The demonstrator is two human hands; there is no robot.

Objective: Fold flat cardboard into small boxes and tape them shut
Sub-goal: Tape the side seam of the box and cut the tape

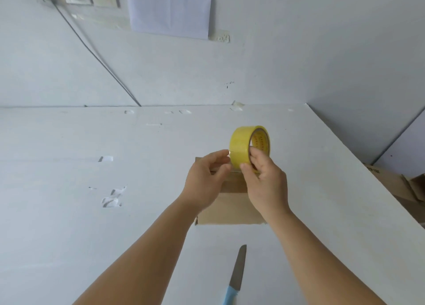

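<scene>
A yellow tape roll (240, 143) is held up above the middle of the white table (92, 224). My right hand (264, 180) grips the roll, a finger hooked through its core and the thumb on the outer face. My left hand (207, 178) pinches at the roll's left edge, where the tape end lies. Under both hands sits a small brown cardboard box (230, 210), partly hidden by them.
A knife (235, 275) with a blue handle lies on the table near the front, blade pointing toward the box. More cardboard pieces (400, 187) lie beyond the table's right edge. Bits of old tape (112, 199) stick to the tabletop on the left. A wall stands behind.
</scene>
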